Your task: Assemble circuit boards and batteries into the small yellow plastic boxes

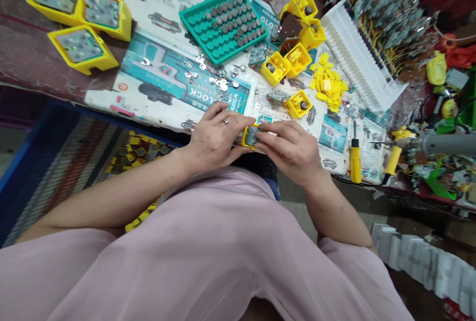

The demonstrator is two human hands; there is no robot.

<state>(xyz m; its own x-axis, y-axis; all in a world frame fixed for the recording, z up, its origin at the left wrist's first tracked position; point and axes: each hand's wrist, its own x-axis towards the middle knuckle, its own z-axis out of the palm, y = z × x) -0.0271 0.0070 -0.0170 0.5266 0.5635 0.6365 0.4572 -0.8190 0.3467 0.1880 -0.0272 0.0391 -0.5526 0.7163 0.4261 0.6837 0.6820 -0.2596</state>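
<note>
At the table's near edge, a small yellow plastic case (pixel 246 137) sits between my two hands. My left hand (pixel 219 135) is closed on its left side, thumb below and fingers above. A grey-green part (pixel 252 135) shows inside the case's opening. My right hand (pixel 292 147) pinches at the right side of that part; its fingertips partly cover it, so exactly what they grip is hidden. Just beyond my hands stands another yellow case (pixel 298 105) with a round metal piece in it. Small loose metal pieces (pixel 222 83) are scattered beyond my left hand.
A green tray (pixel 201 38) holds rows of button cells. Yellow cases (pixel 275 68) and a pile of small yellow pieces (pixel 327 83) lie right of it. Circuit boards (pixel 390 9) fill a white rack (pixel 362 58). A yellow-handled screwdriver (pixel 355 162) lies right. Finished-looking yellow units (pixel 82 48) are left.
</note>
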